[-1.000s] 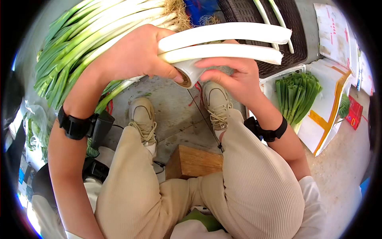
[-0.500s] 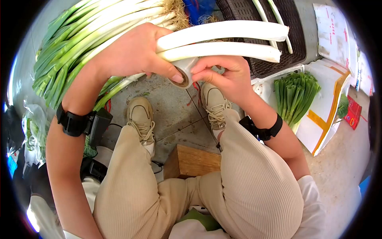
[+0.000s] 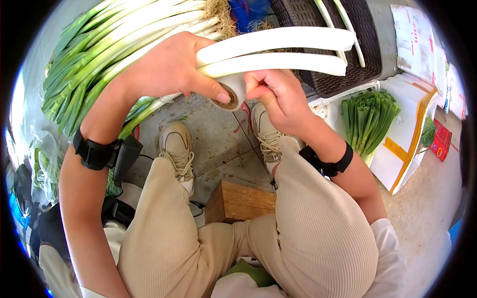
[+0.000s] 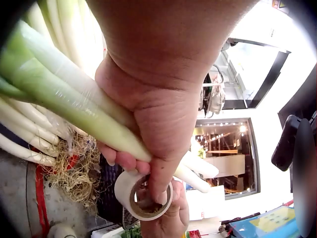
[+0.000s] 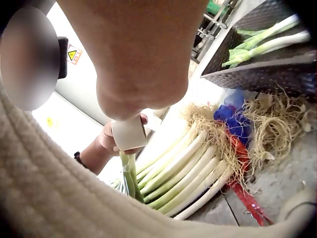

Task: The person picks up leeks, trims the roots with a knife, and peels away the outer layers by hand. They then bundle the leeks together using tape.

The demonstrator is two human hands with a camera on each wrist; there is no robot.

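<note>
Two trimmed leeks (image 3: pixel 278 43) point rightward from my left hand (image 3: pixel 171 67), whose fingers wrap them. That hand's thumb presses into the core of a tape roll (image 3: pixel 232 89) just under the leeks. In the left wrist view the roll (image 4: pixel 130 191) hangs below the leeks (image 4: pixel 94 119), with clear film across their green part. My right hand (image 3: pixel 283 99) is at the roll's right side, thumb and forefinger pinched together; the tape's end between them is too small to make out. The right wrist view shows the roll (image 5: pixel 130 134) side-on, beside the right hand's underside.
A pile of leeks with roots (image 3: pixel 134 39) lies at the upper left. A dark woven basket (image 3: pixel 370 74) holds two thin stalks. At the right, a white foam box (image 3: pixel 392 169) holds green leaves (image 3: pixel 367 119). A wooden block (image 3: pixel 243 201) stands between the feet.
Over the last second my right hand has shifted slightly left and its fingers have drawn in to a tighter pinch. The leeks' cut ends have moved a little to the left.
</note>
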